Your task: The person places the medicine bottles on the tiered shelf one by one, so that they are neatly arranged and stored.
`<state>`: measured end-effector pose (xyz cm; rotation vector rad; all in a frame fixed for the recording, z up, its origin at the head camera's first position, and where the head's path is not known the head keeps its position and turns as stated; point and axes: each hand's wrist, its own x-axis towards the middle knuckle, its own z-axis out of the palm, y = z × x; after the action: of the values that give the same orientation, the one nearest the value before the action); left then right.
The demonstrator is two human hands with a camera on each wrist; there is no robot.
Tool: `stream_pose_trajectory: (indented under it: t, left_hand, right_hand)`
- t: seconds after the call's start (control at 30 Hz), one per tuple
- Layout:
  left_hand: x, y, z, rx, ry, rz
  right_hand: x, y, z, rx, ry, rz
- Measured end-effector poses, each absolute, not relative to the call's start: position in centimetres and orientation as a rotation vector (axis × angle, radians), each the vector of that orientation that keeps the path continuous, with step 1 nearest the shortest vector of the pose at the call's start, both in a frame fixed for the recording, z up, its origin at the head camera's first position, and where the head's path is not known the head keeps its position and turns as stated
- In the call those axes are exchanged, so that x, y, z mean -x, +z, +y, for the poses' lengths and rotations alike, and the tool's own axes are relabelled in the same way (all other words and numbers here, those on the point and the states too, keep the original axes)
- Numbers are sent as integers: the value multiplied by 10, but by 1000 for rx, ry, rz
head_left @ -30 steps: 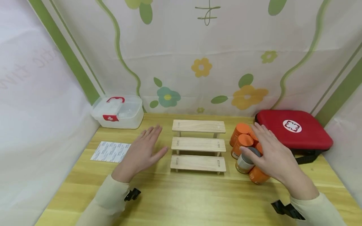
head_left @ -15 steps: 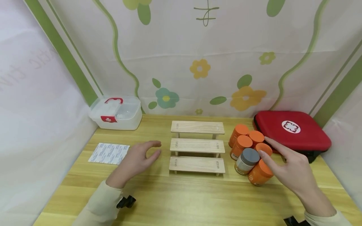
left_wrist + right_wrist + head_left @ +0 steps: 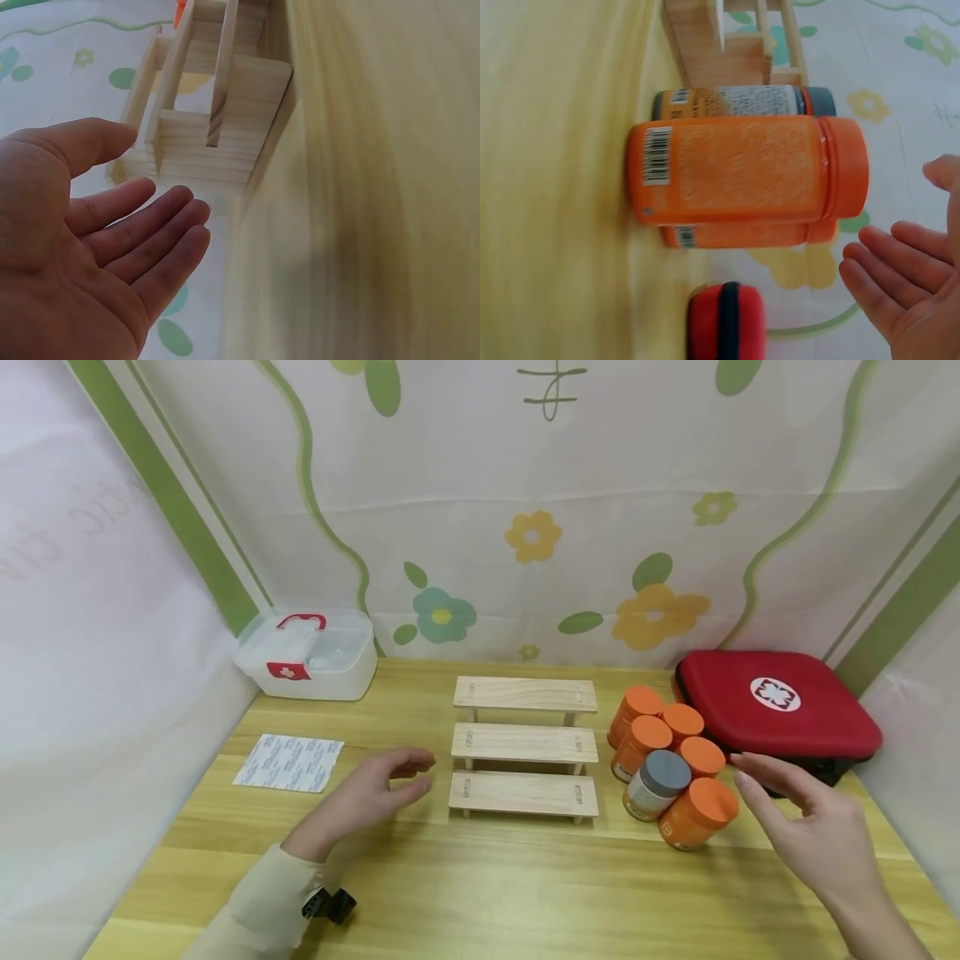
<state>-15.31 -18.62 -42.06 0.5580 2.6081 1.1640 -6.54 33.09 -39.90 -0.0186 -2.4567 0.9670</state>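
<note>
A three-tier wooden rack (image 3: 523, 743) stands mid-table. My left hand (image 3: 367, 797) hovers just left of it with fingers loosely bent, holding nothing; the left wrist view shows this palm (image 3: 82, 247) beside the rack's end panel (image 3: 217, 135). Right of the rack, several orange-lidded bottles (image 3: 697, 814) and one grey-lidded bottle (image 3: 656, 785) stand upright in a tight cluster. To their right is my right hand (image 3: 821, 827), empty, thumb and fingers apart. In the right wrist view its fingers (image 3: 900, 270) are near the lid end of an orange bottle (image 3: 735, 171), not touching.
A clear box with red handle (image 3: 311, 656) sits at the back left, and a white printed packet (image 3: 288, 762) lies in front of it. The red case (image 3: 780, 706) with a white emblem lies at the back right, behind the bottles. A patterned curtain (image 3: 465, 460) hangs behind the table.
My right hand has moved off from above the bottles to their right side, uncovering them. My left hand has lowered slightly, and its fingers have gone from spread to loosely bent. The bottles have stayed put.
</note>
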Motion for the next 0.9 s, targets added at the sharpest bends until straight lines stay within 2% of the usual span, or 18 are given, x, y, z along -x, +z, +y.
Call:
stream_pose_trajectory:
  t: [0.13, 0.4, 0.9]
  left_hand:
    - [155, -427, -185, -563, 1195, 2517]
    - [154, -436, -178, -560, 1254, 2384]
    - [157, -446, -166, -582, 1281, 2351]
  right_hand:
    - [58, -410, 340, 51, 1089, -2541]
    - [51, -434, 345, -71, 1279, -2551]
    - [50, -457, 342, 15, 1196, -2672]
